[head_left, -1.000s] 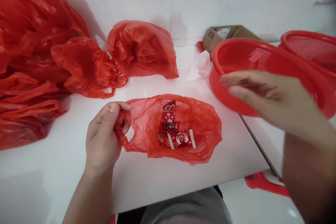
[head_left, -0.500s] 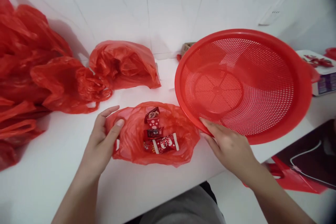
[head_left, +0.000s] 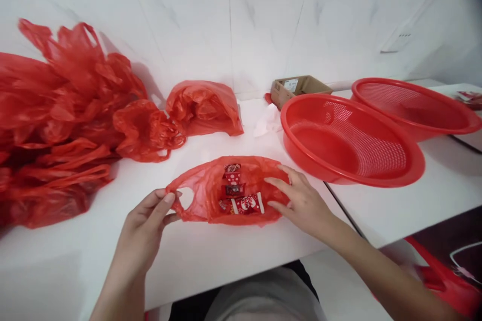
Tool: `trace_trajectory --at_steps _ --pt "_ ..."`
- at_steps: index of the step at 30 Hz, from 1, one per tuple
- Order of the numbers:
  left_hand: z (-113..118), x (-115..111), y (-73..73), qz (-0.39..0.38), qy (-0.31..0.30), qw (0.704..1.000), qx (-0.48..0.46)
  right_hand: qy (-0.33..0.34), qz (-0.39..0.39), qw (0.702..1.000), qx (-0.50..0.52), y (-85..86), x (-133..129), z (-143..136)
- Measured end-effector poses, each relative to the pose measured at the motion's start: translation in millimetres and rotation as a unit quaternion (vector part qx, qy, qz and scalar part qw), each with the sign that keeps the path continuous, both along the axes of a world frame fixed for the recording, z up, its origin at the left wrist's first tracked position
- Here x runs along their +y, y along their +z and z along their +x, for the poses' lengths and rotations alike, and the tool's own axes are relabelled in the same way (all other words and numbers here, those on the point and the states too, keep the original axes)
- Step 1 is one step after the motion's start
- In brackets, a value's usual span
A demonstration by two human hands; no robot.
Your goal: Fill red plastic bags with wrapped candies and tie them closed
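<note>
An opened red plastic bag (head_left: pixel 214 195) lies on the white table in front of me. Several small wrapped snack packets (head_left: pixel 247 204) rest inside it, mostly red with white print. My left hand (head_left: pixel 146 220) pinches the bag's left handle between thumb and fingers. At the bag's right side is my right hand (head_left: pixel 301 200), its fingers apart and touching or just over the plastic edge, with nothing gripped. Beyond that hand stands a red plastic colander basket (head_left: pixel 350 140), tilted a little toward me, its bottom looking bare.
A second red colander (head_left: pixel 417 105) stands behind at the right. A small cardboard box (head_left: pixel 297 89) is against the wall beside a white paper (head_left: pixel 268 121). Filled red bags (head_left: pixel 68 110) heap at the left, and another red bag (head_left: pixel 205 108) stands at the back.
My right hand has let go of the colander, which now rests on the table farther right. That hand has come to the bag's right edge. My left hand has drawn the handle outward.
</note>
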State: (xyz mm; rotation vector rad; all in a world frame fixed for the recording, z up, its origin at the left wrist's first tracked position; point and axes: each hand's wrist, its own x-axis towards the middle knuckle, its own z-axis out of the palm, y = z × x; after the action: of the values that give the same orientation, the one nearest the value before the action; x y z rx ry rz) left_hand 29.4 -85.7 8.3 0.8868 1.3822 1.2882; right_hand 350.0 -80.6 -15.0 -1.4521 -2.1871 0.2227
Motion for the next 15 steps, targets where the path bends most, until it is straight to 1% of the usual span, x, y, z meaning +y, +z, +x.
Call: trace_trajectory --at_steps 2,3,5,7,9,10,11,13,15 --pt "0 -2 7.4 0.018 -0.003 1.000 -0.023 0.006 -0.069 0.997 0.028 -9.9 9 2" --pt "1 -3 10.9 0.024 -0.007 0.999 -0.034 0.015 -0.093 0.994 0.055 -9.9 14 4" --pt "3 -4 17.3 0.030 -0.013 0.998 -0.060 0.028 -0.113 0.988 0.099 -0.2 21 6" --pt "6 -5 22.7 0.036 -0.016 0.996 -0.082 0.023 -0.091 0.991 0.099 16.5 25 4" --pt "10 -6 26.2 0.050 -0.025 0.994 -0.093 0.016 -0.047 0.998 0.034 30.2 24 -2" --pt "11 -7 27.0 0.058 -0.029 0.993 -0.095 0.017 -0.027 0.999 -0.018 33.2 23 -5" --pt "13 -8 27.1 0.065 -0.034 0.993 -0.096 0.020 -0.014 0.997 -0.072 33.3 22 -9" --pt "15 -11 25.4 0.073 -0.042 0.992 -0.095 0.025 -0.005 0.988 -0.153 26.4 22 -13" --pt "15 -13 24.1 0.079 -0.045 0.991 -0.094 0.022 -0.003 0.984 -0.177 18.4 23 -15"
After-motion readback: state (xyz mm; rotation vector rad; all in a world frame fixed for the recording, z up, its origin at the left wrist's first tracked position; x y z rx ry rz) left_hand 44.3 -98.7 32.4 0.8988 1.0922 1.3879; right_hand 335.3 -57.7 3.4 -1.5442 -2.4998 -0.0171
